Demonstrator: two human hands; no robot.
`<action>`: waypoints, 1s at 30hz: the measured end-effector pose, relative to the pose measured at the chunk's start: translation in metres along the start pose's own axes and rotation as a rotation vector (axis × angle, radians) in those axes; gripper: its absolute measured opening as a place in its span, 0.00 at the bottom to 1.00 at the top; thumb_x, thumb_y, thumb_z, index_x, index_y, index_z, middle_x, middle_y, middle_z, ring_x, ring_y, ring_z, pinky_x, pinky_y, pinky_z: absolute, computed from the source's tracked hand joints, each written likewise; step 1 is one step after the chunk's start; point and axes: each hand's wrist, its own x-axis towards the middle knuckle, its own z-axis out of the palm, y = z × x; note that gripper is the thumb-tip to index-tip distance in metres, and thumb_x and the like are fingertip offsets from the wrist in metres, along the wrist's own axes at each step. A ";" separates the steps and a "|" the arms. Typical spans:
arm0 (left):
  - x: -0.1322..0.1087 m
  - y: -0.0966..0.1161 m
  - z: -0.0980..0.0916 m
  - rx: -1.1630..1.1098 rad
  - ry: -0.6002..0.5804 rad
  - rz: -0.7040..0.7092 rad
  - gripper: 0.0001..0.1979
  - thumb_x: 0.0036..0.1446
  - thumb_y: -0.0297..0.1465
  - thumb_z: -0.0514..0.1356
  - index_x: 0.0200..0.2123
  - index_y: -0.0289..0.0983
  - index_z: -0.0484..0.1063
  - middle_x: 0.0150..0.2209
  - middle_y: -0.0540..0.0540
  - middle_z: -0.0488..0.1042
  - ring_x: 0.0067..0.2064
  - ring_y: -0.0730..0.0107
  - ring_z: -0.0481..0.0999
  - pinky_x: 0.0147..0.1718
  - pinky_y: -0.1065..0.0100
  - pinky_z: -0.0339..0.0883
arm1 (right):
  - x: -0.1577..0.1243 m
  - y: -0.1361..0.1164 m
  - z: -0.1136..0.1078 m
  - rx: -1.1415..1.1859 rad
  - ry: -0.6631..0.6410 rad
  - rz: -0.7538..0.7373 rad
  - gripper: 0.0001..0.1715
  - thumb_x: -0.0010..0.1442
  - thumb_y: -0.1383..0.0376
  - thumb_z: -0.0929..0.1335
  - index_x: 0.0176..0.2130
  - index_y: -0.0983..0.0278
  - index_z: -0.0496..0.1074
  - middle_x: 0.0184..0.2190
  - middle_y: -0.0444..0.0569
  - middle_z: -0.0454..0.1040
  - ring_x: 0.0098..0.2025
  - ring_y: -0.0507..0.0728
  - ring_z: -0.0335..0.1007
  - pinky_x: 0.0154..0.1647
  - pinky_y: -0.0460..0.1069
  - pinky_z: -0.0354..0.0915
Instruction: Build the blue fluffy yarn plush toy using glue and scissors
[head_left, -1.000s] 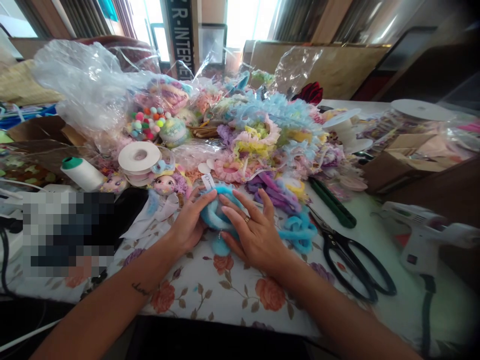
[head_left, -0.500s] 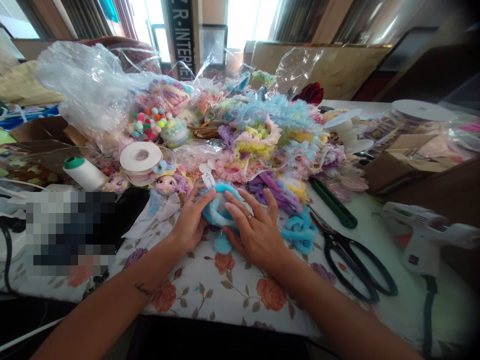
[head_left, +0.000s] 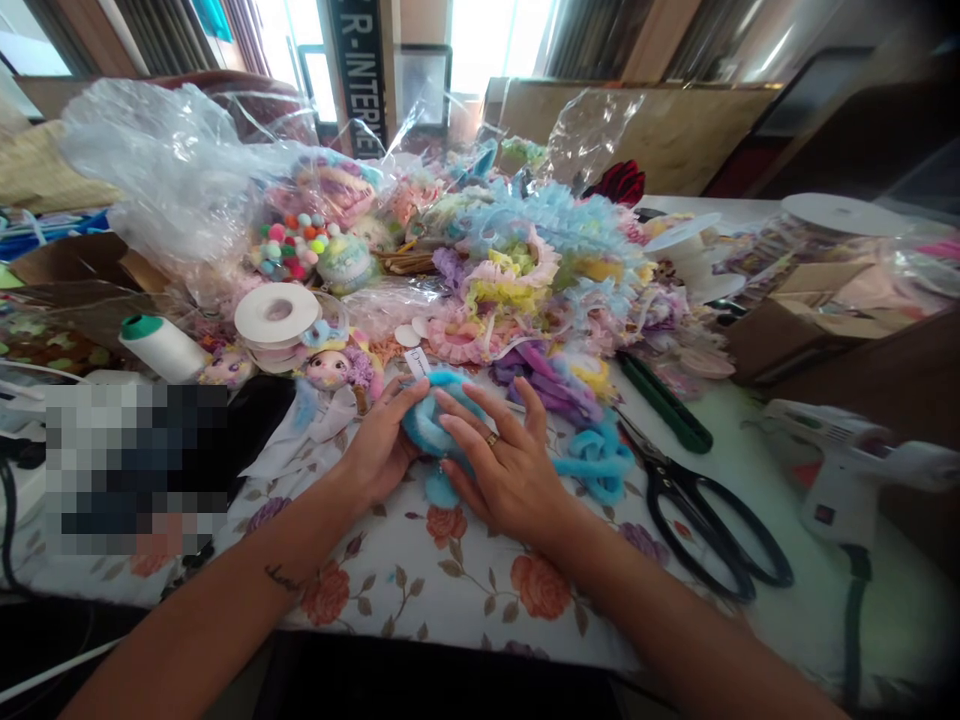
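My left hand (head_left: 384, 448) is closed around the left side of a fuzzy blue wool ball (head_left: 431, 425), its thumb lying along the top. A white paper tag (head_left: 416, 361) sticks up behind the ball, and a small blue pom-pom (head_left: 442, 488) hangs below it. My right hand (head_left: 504, 452), with a ring on one finger, grips the ball's right side, with fingertips over its front and thumb lower down. A loose strand of blue wool roving (head_left: 600, 462) emerges from behind the right hand and lies coiled on the floral cloth. Fingers partly hide the ball.
Black-handled scissors (head_left: 701, 510), a green cutter (head_left: 666, 402) and a white glue gun (head_left: 832, 465) lie right. Purple roving (head_left: 544, 380) sits behind the hands. Ribbon spools (head_left: 276, 312), a thread cone (head_left: 166, 348), doll-face pieces (head_left: 334, 368) and heaped frills (head_left: 547, 240) stand farther back.
My right fingers have shifted slightly on the blue ball, and the ball is turned a little. The left hand keeps its hold. The whole view has moved slightly.
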 end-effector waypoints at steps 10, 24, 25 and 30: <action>-0.001 0.000 0.002 -0.026 0.001 -0.046 0.13 0.52 0.31 0.72 0.38 0.38 0.72 0.32 0.53 0.76 0.27 0.73 0.75 0.21 0.73 0.73 | 0.000 0.002 0.002 -0.030 -0.048 0.055 0.20 0.71 0.62 0.65 0.59 0.67 0.66 0.61 0.56 0.75 0.67 0.69 0.65 0.74 0.71 0.38; -0.001 0.000 0.002 0.019 -0.006 -0.011 0.15 0.50 0.34 0.72 0.37 0.38 0.71 0.30 0.53 0.74 0.26 0.74 0.74 0.21 0.73 0.72 | -0.002 0.003 0.003 -0.047 -0.051 0.103 0.19 0.72 0.63 0.64 0.58 0.68 0.64 0.62 0.60 0.74 0.67 0.70 0.64 0.73 0.71 0.38; 0.000 0.000 0.002 0.020 -0.003 -0.008 0.15 0.50 0.34 0.72 0.37 0.38 0.71 0.30 0.53 0.74 0.26 0.74 0.74 0.21 0.73 0.72 | -0.003 0.003 0.003 -0.046 -0.052 0.114 0.19 0.72 0.63 0.64 0.59 0.68 0.64 0.62 0.60 0.74 0.67 0.70 0.64 0.73 0.71 0.39; 0.002 -0.002 -0.001 0.039 -0.040 0.033 0.18 0.50 0.36 0.73 0.41 0.39 0.72 0.32 0.52 0.75 0.28 0.73 0.75 0.24 0.73 0.73 | -0.001 0.010 0.000 -0.050 -0.032 0.187 0.19 0.72 0.62 0.63 0.59 0.66 0.64 0.63 0.62 0.73 0.67 0.69 0.64 0.72 0.71 0.44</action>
